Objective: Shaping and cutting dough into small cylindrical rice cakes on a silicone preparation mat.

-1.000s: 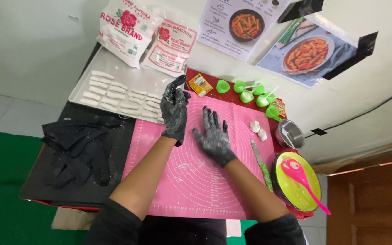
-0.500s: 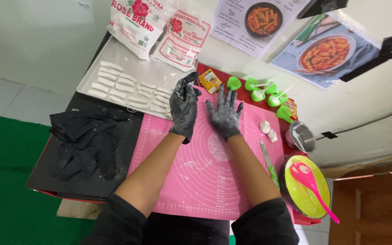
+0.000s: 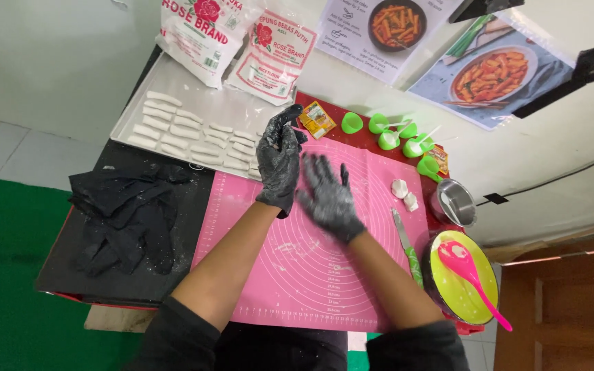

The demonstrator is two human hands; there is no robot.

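Both hands are in black gloves dusted with flour and hold nothing. The left hand (image 3: 280, 159) is spread, fingers reaching toward the near edge of the tray (image 3: 238, 110), close to the dough sticks (image 3: 194, 134) lined up there. The right hand (image 3: 328, 199) hovers just beside it, fingers splayed over the pink mat (image 3: 311, 268). Looks like the shaping stage to me: mat under the palms is bare except for flour smears. Two small dough lumps (image 3: 404, 194) sit off to the right of the right hand, near a knife (image 3: 405, 247) and a steel cup (image 3: 454, 203). I'd guess another lump needs picking up and rolling with flat palms, gentle pressure.
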